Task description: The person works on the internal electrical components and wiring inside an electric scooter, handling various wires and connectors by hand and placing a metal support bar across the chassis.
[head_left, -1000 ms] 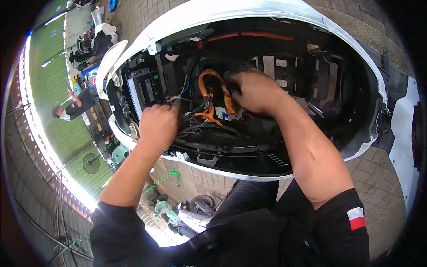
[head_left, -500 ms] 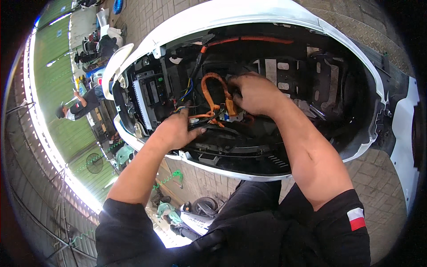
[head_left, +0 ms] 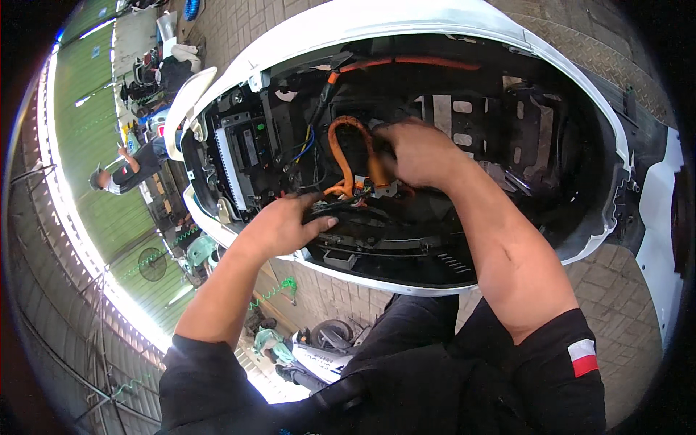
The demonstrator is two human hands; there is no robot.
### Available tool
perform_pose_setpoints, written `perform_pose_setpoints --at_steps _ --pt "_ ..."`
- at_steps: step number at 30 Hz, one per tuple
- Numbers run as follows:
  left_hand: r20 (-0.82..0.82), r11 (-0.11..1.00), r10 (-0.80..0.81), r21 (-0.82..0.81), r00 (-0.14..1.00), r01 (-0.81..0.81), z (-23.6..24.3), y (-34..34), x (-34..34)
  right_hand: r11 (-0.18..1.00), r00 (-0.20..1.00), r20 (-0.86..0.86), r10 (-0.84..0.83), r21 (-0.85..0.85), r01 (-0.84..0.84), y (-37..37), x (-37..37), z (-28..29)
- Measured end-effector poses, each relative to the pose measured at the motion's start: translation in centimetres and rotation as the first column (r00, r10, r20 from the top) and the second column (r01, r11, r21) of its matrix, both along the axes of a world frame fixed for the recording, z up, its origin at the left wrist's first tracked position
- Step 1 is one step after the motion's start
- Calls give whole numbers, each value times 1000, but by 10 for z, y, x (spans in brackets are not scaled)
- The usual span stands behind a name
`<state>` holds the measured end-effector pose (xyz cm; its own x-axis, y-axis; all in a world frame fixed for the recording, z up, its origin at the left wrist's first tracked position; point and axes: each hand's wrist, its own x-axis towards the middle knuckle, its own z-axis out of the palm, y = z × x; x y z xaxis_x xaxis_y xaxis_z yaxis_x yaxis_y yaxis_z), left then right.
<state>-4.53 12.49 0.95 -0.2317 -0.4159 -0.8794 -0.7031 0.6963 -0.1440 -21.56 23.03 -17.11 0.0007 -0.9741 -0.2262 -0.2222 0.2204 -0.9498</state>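
An open white vehicle body shell holds black parts and wiring. My left hand is at the lower left inside it, thumb and fingers round a black wiring bundle, fingertips partly hidden. My right hand is curled against the blurred orange connector at the end of a looped orange cable; its fingertips are in shadow. Thin yellow and blue wires hang left of the loop. A finned silver-and-black unit sits at the left end, and a slotted metal plate lies right of centre.
A person works at the far left by scooters and parts. A fan, a green coiled hose and a scooter wheel are below left. A white panel stands at the right.
My left hand has moved down and right from the thin wires to the lower black bundle. My right hand stays at the orange connector with slight movement, and the orange loop has shifted slightly.
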Motion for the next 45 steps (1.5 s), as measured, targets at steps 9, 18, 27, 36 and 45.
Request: perform_pose_setpoints --at_steps 9,18,27,36,45 --pt "-204 990 -138 0 969 141 18 37 7 993 998 -38 -52 -110 47 -1 8 -7" --pt "-454 997 -6 -73 891 -30 12 30 17 982 961 277 -23 -174 73 -4 15 19" --pt "-608 987 126 154 784 -39 15 -8 42 983 915 397 -78 184 4 -68 55 60" --pt "-562 943 323 119 761 -312 11 -6 53 986 913 405 -43 166 -28 -71 75 47" --pt "-616 906 270 -98 740 -412 6 -3 45 978 994 106 -1 -207 23 -56 101 36"
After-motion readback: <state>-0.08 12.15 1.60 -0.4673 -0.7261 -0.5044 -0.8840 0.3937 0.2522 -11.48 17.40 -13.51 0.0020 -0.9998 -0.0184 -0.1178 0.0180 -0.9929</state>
